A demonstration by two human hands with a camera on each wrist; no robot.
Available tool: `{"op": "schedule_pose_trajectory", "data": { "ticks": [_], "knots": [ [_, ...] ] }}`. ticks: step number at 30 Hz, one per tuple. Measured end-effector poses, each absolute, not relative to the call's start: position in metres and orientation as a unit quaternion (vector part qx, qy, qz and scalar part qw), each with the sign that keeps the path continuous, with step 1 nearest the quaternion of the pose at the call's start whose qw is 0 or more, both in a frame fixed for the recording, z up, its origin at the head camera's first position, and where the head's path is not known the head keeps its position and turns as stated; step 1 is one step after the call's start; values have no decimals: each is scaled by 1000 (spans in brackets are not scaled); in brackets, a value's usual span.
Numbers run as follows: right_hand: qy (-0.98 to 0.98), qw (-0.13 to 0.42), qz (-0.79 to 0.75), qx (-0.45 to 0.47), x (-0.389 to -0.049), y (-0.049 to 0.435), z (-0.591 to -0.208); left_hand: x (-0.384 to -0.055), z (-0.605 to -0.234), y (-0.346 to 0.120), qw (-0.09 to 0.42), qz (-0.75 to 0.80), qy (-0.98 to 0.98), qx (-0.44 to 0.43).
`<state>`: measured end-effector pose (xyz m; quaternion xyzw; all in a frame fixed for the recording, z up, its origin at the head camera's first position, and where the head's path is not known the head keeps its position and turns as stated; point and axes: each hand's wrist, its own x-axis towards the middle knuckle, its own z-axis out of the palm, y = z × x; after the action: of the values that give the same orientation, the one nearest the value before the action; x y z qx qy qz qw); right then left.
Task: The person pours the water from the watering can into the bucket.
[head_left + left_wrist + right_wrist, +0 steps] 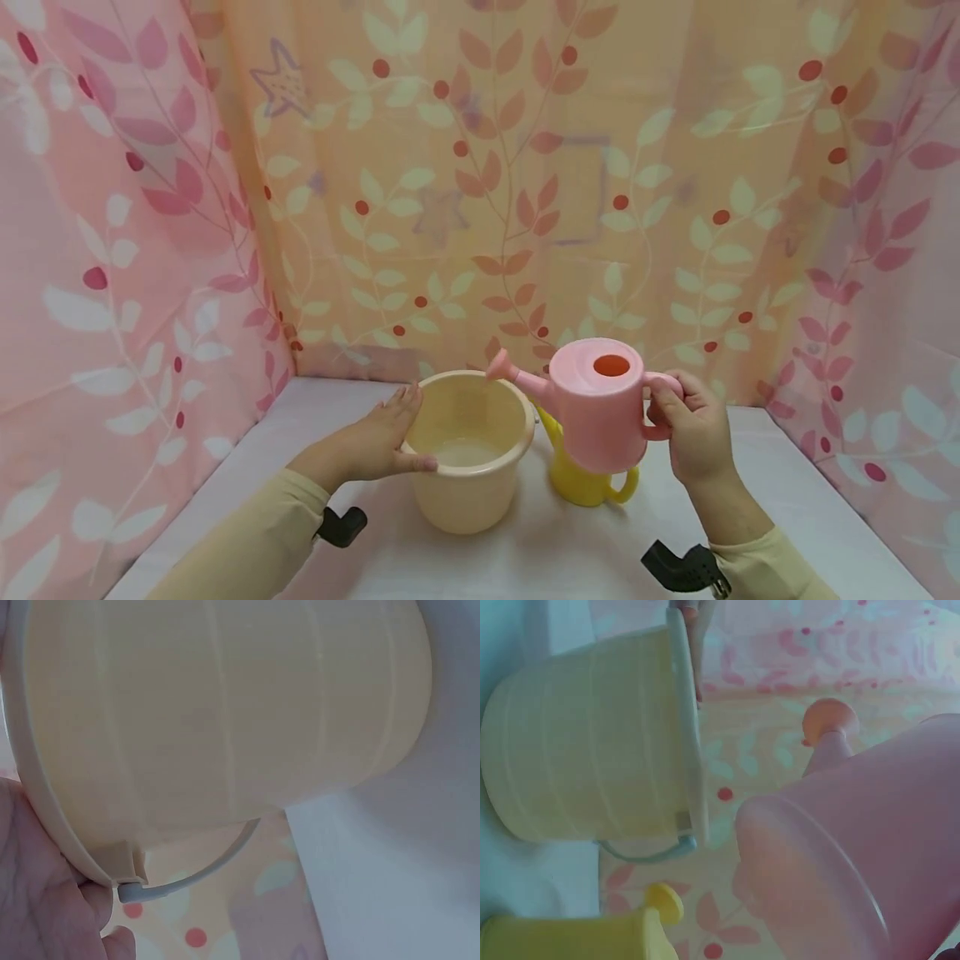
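A cream bucket [471, 500] stands upright on the white table. My left hand [367, 437] rests at its left rim, fingers stretched along the edge and thumb lying over the front; the left wrist view shows its ribbed side [225, 712] and grey handle [202, 871]. By its handle, my right hand [697, 425] grips a pink watering can [600, 425], held in the air. The can's spout [525, 379] reaches over the bucket's right rim. Below and behind the pink can stands a yellow watering can [581, 486], partly hidden by it.
Leaf-patterned cloth [495, 167] forms a backdrop behind the table [360, 550], with pink patterned cloth [135, 292] on both sides. Black wrist devices [341, 527] sit at both sleeves.
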<state>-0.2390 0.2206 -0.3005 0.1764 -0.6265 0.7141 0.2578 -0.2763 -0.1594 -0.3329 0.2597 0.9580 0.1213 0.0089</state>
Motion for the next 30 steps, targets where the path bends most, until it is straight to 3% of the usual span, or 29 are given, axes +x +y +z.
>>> {"op": "schedule_pose_trajectory", "data": {
  "ticks": [14,18,24,30],
  "knots": [
    [-437,380,800,157,-216,294,-343,-271,-333,-165,8,122,959,257],
    [-410,394,818,88,-211,316,-362,-268,-333,-166,10,131,959,250],
    [-446,371,809,-90,-209,348,-395,-265,-328,-166,8,138,958,253],
    [-509,311,794,-116,-212,367,-430,-262,-326,-166,23,145,957,252]
  ]
}}
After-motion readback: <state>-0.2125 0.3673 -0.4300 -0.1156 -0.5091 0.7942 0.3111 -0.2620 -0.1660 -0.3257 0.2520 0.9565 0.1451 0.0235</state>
